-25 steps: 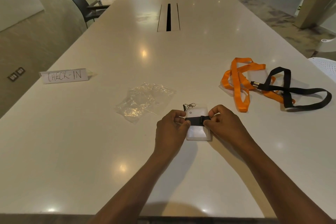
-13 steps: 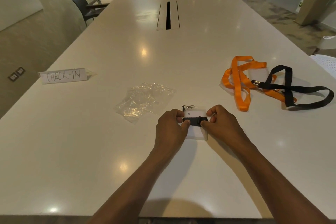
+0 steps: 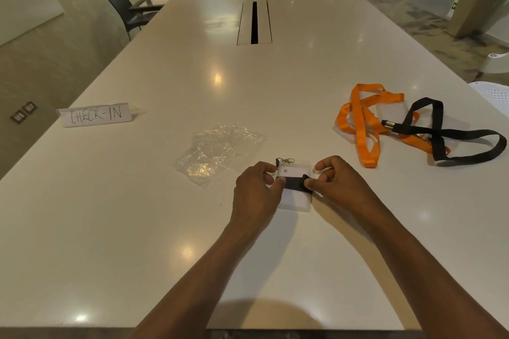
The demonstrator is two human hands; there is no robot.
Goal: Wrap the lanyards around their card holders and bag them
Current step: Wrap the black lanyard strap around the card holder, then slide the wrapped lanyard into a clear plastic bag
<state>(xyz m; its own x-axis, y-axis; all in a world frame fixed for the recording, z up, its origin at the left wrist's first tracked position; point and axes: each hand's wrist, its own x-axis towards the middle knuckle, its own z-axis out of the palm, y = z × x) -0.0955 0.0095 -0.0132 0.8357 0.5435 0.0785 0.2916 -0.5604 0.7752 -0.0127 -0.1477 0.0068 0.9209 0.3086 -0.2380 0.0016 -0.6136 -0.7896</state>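
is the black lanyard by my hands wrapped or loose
Wrapped: the black lanyard lies as a tight band across the card holder, pinched by the left hand and right hand.

The right hand (image 3: 337, 181) has opened its upper fingers (image 3: 325, 166) off the holder (image 3: 294, 199); only its thumb presses the black band (image 3: 293, 183).

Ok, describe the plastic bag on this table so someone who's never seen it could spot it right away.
On the long white table, look just left of the two hands working on a card holder. The plastic bag lies there, between them and the CHECK-IN sign. It is the only clear, crinkled, shiny thing; the lanyards are coloured straps.
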